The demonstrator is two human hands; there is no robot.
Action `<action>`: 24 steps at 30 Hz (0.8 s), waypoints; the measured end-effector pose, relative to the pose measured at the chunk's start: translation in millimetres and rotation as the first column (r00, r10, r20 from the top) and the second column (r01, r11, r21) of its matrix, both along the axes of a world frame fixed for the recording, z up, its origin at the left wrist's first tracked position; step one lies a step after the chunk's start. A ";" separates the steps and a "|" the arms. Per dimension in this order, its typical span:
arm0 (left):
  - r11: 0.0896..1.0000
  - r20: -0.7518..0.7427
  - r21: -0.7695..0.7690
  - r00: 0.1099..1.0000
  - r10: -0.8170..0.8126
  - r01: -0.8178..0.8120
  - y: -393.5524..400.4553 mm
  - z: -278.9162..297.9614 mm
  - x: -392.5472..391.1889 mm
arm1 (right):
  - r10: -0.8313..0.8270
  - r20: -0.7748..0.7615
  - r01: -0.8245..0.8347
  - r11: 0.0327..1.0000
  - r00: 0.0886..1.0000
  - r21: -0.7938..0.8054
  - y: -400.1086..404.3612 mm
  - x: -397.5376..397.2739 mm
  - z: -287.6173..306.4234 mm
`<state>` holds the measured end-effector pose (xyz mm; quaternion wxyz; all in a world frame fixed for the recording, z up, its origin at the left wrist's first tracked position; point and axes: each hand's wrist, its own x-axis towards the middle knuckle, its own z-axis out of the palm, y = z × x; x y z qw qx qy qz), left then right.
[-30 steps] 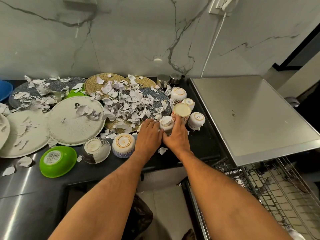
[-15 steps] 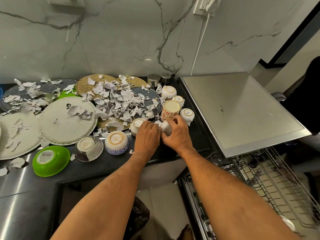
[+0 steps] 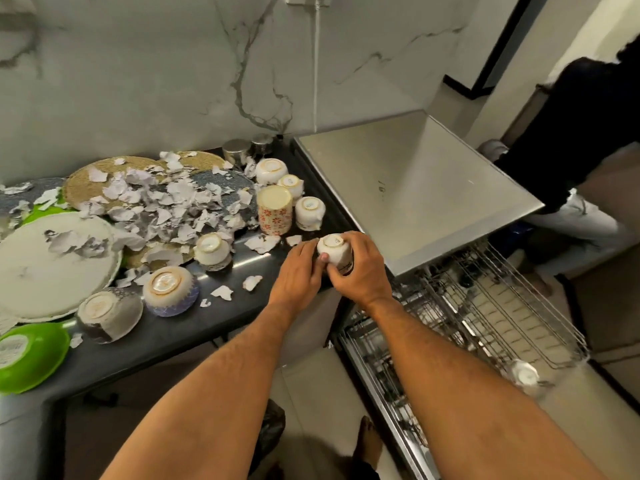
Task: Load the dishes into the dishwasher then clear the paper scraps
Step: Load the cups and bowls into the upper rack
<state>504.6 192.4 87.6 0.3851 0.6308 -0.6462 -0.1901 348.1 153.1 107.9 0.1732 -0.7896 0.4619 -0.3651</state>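
Carrying the cup (image 3: 334, 251) to the rack (image 3: 491, 327) is, by judgement, the step in hand. The cup is upside down, base up, held at the counter's (image 3: 221, 320) right edge just beside the steel worktop (image 3: 415, 188). The right hand (image 3: 362, 271) wraps its fingers round the cup's far side and lower wall. The left hand (image 3: 298, 273) lies against the near side, thumb on the wall; its fingers look fairly straight, steadying more than gripping.

Procedure for a clean transfer:

1. Let the right hand take the whole load before the left comes away; the glazed wall may be slippery.
2. Check the rim for clinging scraps (image 3: 162, 209). Torn paper covers the mats and plates to the left, and loose bits lie near the hands.
3. Keep the cup inverted, so it goes onto the rack mouth down with no turning.
4. Move right and down, clear of the worktop's corner.
5. Seat the cup between the wires, apart from the white cup (image 3: 524, 374) already at the rack's near corner.

Other cups (image 3: 277, 202) and bowls (image 3: 169, 289) remain on the counter, so the loading is, by judgement, at an early stage.
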 end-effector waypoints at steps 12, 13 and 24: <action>0.908 0.087 0.085 0.905 -0.417 0.410 -35.0 -29.4 -212.5 | -0.255 -0.151 0.267 0.961 0.955 0.067 15.4 -224.5 -48.5; 0.897 0.088 0.109 0.894 -0.439 0.429 -37.1 -36.0 -227.7 | -0.272 -0.167 0.288 0.954 0.948 0.081 16.8 -238.5 -55.1; 0.710 0.063 0.470 0.782 -0.620 0.524 -60.8 -125.1 -409.2 | -0.484 -0.312 0.572 0.741 0.818 0.352 31.9 -388.9 -163.1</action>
